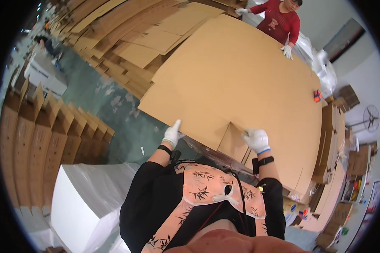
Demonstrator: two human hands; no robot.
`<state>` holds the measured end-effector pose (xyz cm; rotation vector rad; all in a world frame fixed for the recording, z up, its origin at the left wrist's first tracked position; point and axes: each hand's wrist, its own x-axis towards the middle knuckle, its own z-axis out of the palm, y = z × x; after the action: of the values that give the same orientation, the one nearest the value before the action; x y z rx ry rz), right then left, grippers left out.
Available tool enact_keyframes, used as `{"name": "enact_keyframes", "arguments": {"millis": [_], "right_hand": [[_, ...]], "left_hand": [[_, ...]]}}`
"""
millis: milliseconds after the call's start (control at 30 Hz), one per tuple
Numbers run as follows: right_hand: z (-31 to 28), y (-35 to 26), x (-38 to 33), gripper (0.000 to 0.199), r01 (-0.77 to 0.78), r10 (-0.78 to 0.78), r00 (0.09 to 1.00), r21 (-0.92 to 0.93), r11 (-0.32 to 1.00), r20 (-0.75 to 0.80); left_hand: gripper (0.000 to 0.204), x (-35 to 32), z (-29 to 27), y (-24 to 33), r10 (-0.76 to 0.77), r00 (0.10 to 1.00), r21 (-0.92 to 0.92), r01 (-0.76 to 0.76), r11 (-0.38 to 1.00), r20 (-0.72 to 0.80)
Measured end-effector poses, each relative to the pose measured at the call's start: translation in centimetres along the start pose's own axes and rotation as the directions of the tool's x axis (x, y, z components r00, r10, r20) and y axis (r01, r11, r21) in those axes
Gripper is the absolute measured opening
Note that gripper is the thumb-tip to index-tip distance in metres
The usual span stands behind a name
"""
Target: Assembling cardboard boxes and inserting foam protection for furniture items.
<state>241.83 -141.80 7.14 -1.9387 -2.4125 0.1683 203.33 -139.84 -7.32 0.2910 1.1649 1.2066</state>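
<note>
A large flat cardboard sheet [249, 80] lies in front of me on top of a stack. My left hand [172, 134], in a white knit glove, holds its near left edge, with the thumb on top and the other fingers mostly hidden. My right hand [256, 140], in the same kind of glove, is closed on a raised cardboard flap [232, 141] at the near edge. That flap stands tilted up from the sheet, and a dark gap shows beside it. The right fingertips are partly hidden by the hand itself.
Across the sheet stands a person in a red top [278, 21], one gloved hand on its far edge. An orange-and-blue tape dispenser [317, 95] sits at the right. Folded cartons [42, 143] and a plastic-wrapped white stack [78, 198] stand left. More cardboard [152, 33] is piled far left.
</note>
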Motion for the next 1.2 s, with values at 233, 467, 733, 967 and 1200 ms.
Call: {"name": "enact_keyframes", "arguments": {"millis": [233, 467, 733, 967, 1200], "right_hand": [[-4.5, 2.8, 4.4, 0.043, -0.108, 0.102, 0.991, 0.065, 0.992, 0.091], [-6.9, 5.6, 5.6, 0.050, -0.137, 0.120, 0.975, 0.080, 0.987, 0.188], [-8.7, 7.6, 4.2, 0.050, -0.198, 0.171, 0.970, 0.154, 0.968, 0.170], [-6.6, 12.6, -0.3, 0.051, -0.259, 0.285, 0.958, 0.345, 0.902, -0.024], [-3.7, 19.0, -7.1, 0.057, -0.315, 0.449, 0.891, 0.612, 0.725, -0.074]], "left_hand": [[0.056, 4.4, -1.7, 5.1, 0.014, 0.989, -0.308, 0.033, 0.951, 0.149], [0.053, 2.3, 3.4, 8.3, 0.308, 0.951, 0.037, -0.309, 0.950, 0.044], [0.043, -1.5, 8.3, 12.0, 0.586, 0.810, 0.248, -0.572, 0.782, 0.020], [0.037, -10.3, 17.1, 14.8, 0.692, 0.710, 0.268, -0.697, 0.665, 0.129], [0.024, -21.3, 28.7, 12.8, 0.831, 0.439, 0.127, -0.898, 0.422, 0.342]]}}
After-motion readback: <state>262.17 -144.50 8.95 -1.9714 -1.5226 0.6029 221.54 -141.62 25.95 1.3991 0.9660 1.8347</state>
